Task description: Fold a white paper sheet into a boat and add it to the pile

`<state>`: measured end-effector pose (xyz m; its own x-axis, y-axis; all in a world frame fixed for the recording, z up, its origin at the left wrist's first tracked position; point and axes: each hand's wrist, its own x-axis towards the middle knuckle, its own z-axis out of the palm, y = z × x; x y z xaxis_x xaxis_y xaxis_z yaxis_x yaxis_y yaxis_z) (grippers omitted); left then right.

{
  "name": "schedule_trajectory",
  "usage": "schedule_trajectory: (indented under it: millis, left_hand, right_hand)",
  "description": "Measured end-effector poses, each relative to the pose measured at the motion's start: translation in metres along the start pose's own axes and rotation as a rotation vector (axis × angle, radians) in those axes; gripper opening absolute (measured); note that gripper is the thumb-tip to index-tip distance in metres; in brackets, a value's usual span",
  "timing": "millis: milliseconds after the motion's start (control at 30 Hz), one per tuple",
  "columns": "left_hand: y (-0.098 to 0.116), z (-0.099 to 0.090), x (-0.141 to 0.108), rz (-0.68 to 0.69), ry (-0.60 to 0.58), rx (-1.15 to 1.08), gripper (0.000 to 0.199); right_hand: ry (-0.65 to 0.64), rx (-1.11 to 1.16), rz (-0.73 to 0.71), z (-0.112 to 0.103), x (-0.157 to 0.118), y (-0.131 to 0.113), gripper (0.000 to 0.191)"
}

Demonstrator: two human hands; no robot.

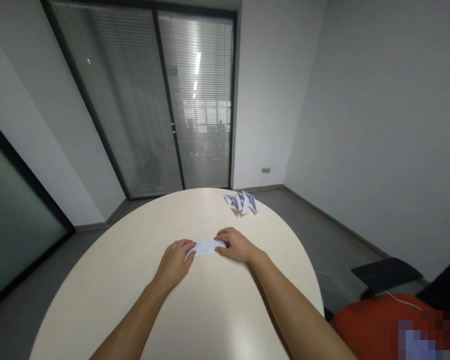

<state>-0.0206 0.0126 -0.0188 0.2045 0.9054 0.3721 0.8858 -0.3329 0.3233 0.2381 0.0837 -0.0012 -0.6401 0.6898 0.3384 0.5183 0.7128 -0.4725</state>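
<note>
A narrow white strip of paper (205,248), seemingly folded, lies sideways near the middle of the table. My left hand (178,257) grips its left end, thumb at the near edge and fingers at the far edge. At the other end my right hand (234,245) grips it the same way, with its thumb and fingers around the short side. Both ends of the strip are partly hidden by my fingers. Several folded paper pieces with a blue-grey printed pattern (242,202) overlap each other near the far right table edge, beyond my right hand.
The pale round table (116,280) curves away on all sides. At lower right stands a chair with a red seat (363,320) and a black armrest (386,275). Behind the table are glass panels with blinds (206,145) and a wall socket (266,170).
</note>
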Motion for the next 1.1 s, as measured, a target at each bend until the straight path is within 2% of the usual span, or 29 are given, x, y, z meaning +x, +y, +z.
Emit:
schedule_trajectory:
  millis: [167, 367, 500, 633, 767, 867, 967, 1100]
  left_hand:
    - [-0.001, 0.000, -0.001, -0.016, 0.034, -0.031, 0.031]
    - [-0.001, 0.002, 0.000, -0.012, 0.121, -0.119, 0.032]
    - [-0.003, 0.003, 0.001, -0.013, 0.209, -0.109, 0.029]
    - [-0.005, 0.012, 0.000, -0.031, 0.297, -0.091, 0.036]
    - [-0.010, 0.024, -0.002, -0.033, 0.253, -0.069, 0.043]
    - [-0.018, 0.024, -0.002, -0.018, 0.196, -0.048, 0.045]
    - [-0.026, 0.018, -0.004, -0.024, 0.153, -0.041, 0.044]
    - [-0.031, 0.011, -0.005, -0.037, 0.131, -0.043, 0.043]
  right_hand:
    - [0.007, 0.013, 0.003, -0.002, -0.001, 0.001, 0.032]
    - [-0.010, 0.135, 0.116, -0.006, -0.002, 0.001, 0.035]
    - [-0.008, 0.227, 0.189, -0.009, -0.001, 0.003, 0.025]
    - [0.082, 0.175, 0.270, -0.012, -0.001, 0.008, 0.017]
    - [0.205, 0.066, 0.348, -0.017, 0.005, 0.007, 0.021]
    - [0.258, -0.047, 0.431, -0.018, 0.018, -0.003, 0.031]
    - [0.251, -0.190, 0.514, -0.017, 0.035, -0.016, 0.038]
    - [0.177, -0.385, 0.577, -0.016, 0.060, -0.028, 0.041]
